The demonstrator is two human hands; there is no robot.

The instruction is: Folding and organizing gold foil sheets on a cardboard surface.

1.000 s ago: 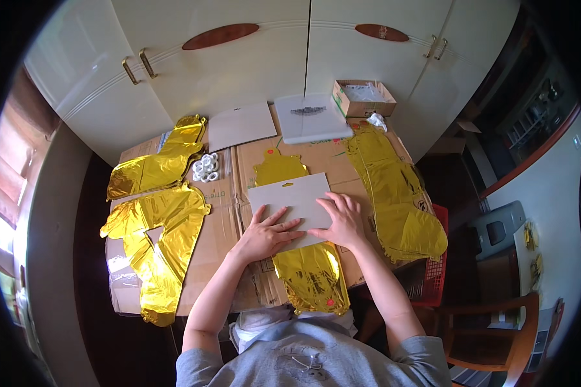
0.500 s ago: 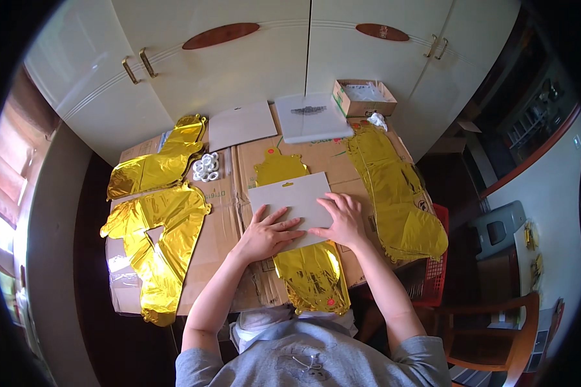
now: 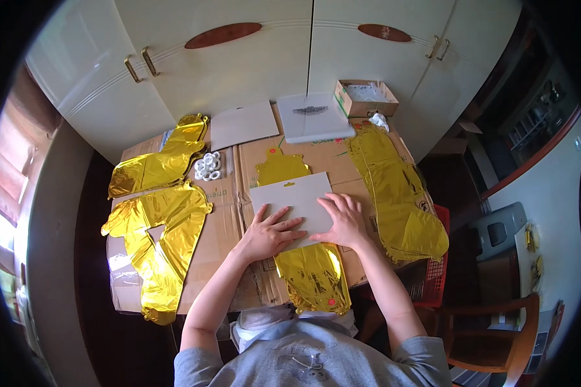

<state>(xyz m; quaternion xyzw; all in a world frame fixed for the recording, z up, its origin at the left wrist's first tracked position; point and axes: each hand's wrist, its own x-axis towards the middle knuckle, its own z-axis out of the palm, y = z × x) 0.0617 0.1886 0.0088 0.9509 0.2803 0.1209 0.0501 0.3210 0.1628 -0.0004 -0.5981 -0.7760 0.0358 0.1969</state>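
A pale grey card (image 3: 290, 197) with a hang hole at its top edge lies across the middle of a flat gold foil balloon (image 3: 313, 277). The balloon's ends stick out beyond the card, each with a small red dot. My left hand (image 3: 271, 233) rests on the card's lower left part, fingers spread. On its right side lies my right hand (image 3: 343, 220), also spread, its thumb pointing toward the left hand. Both palms face down and press on the card; neither grips anything.
Flat gold foil balloons lie at the left (image 3: 158, 242), far left (image 3: 158, 168) and right (image 3: 400, 193) of the cardboard-covered table (image 3: 226, 258). White rings (image 3: 206, 166), a blank board (image 3: 244, 126), a clear plastic bag (image 3: 313, 119) and a small carton (image 3: 368, 106) sit toward the cabinets. A red basket (image 3: 438, 277) stands at right.
Both hands keep their places on the card. The whole view shifts very slightly; nothing on the table has visibly moved.
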